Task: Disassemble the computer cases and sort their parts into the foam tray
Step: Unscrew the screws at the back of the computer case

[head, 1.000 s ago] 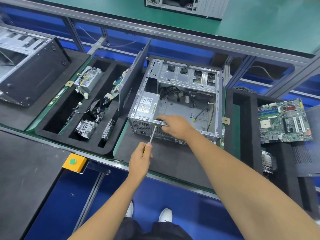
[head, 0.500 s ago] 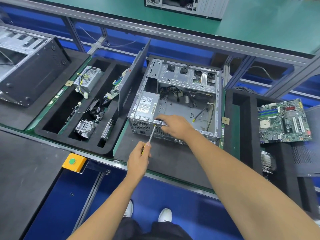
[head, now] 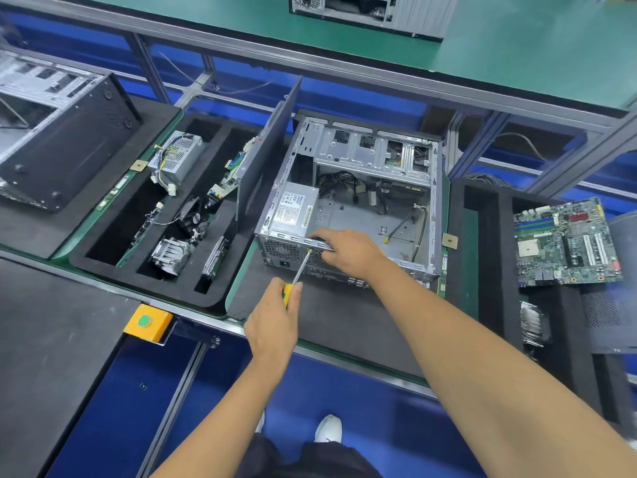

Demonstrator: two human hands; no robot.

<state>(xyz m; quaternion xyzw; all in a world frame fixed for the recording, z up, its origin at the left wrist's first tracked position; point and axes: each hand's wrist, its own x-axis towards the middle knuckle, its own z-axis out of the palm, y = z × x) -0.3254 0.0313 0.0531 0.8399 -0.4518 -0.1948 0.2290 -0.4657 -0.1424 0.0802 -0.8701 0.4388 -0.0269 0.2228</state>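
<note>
- The left hand [head: 272,326] reaches up from the bottom of the view, forearm slanting up and to the right, its fingers curled round the yellow-and-green handle of a screwdriver [head: 294,281].
- The screwdriver's metal shaft slants up and to the right; its tip meets the near rim of the open computer case [head: 348,201], at the rear panel just below the power supply [head: 293,210].
- The right hand [head: 348,251] comes in from the lower right on a long, nearly straight forearm, palm down; its fingers are bent over the case's near top rim and grip it just right of the screwdriver tip.
- The case lies on its side on a dark mat near the middle of the surface, open side up, with loose cables in its far half.
- A dark side panel [head: 265,157] stands on edge, leaning against the case's left side.
- The foam tray [head: 113,270] sits just left of the case; in its compartments lie another power supply [head: 177,155], a fan [head: 191,217], a heatsink [head: 170,255] and a circuit board [head: 229,177].
- A second foam tray [head: 489,257] at the right edge carries a motherboard [head: 565,241].
- Another case [head: 58,136] lies at the far left, well apart.
- A yellow button box [head: 147,321] sits at the surface's near edge.
</note>
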